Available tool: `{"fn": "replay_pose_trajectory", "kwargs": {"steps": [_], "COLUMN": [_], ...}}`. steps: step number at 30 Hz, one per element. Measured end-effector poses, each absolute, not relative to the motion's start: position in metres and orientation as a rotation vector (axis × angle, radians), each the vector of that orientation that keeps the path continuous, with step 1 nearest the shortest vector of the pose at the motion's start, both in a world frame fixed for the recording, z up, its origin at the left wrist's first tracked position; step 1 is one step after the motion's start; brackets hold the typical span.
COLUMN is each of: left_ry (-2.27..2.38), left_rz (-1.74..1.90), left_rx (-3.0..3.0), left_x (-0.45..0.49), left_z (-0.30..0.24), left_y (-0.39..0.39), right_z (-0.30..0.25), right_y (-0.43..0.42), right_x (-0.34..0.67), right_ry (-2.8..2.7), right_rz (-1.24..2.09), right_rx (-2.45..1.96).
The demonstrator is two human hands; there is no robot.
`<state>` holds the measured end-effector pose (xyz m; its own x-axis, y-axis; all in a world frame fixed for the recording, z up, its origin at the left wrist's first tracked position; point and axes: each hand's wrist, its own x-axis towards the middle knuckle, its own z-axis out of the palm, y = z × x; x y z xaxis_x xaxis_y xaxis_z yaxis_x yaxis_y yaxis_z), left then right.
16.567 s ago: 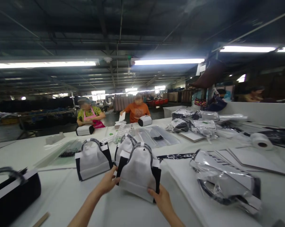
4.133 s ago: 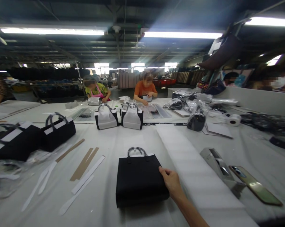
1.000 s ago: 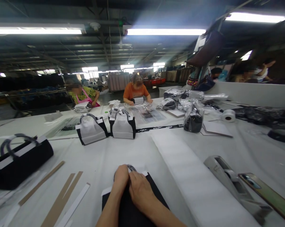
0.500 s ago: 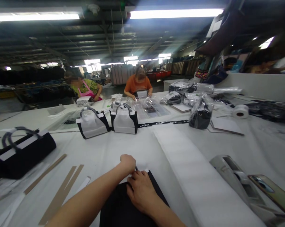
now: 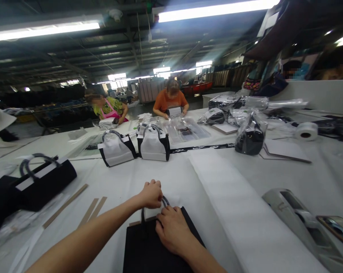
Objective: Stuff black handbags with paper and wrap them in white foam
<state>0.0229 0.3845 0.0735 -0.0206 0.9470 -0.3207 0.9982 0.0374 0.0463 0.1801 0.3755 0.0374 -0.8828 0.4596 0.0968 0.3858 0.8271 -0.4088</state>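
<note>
A black handbag (image 5: pixel 144 246) lies flat on the white table (image 5: pixel 188 178) right in front of me. My left hand (image 5: pixel 151 194) is closed in a fist round the bag's dark handle (image 5: pixel 165 200) at its top edge. My right hand (image 5: pixel 173 229) presses down on the bag's upper part, fingers curled against the top edge. Whether a brown strip at the bag's mouth is held by it I cannot make out.
Two white-wrapped bags (image 5: pixel 153 146) stand mid-table, a black bag (image 5: pixel 44 180) lies at the left beside cardboard strips (image 5: pixel 87 210). A white foam sheet (image 5: pixel 239 212), a tape dispenser (image 5: pixel 298 223) and a phone (image 5: pixel 336 227) are at the right. Two people (image 5: pixel 171 100) work across the table.
My left hand has drawn back a little and lifted the handle up from the bag's top. My right hand stays pressed on the bag. The view has tilted slightly.
</note>
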Motion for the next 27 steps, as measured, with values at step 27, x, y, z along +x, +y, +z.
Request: {"fn": "replay_pose_trajectory", "kwargs": {"steps": [27], "left_ry": [2.388], "left_rz": [0.499], "left_rx": [1.815], "left_x": [0.068], "left_z": [0.106], "left_y": [0.285], "right_z": [0.032], "right_y": [0.377], "right_x": [0.184], "right_ry": [-2.719], "right_rz": [0.617], "right_rx": [-0.600]}}
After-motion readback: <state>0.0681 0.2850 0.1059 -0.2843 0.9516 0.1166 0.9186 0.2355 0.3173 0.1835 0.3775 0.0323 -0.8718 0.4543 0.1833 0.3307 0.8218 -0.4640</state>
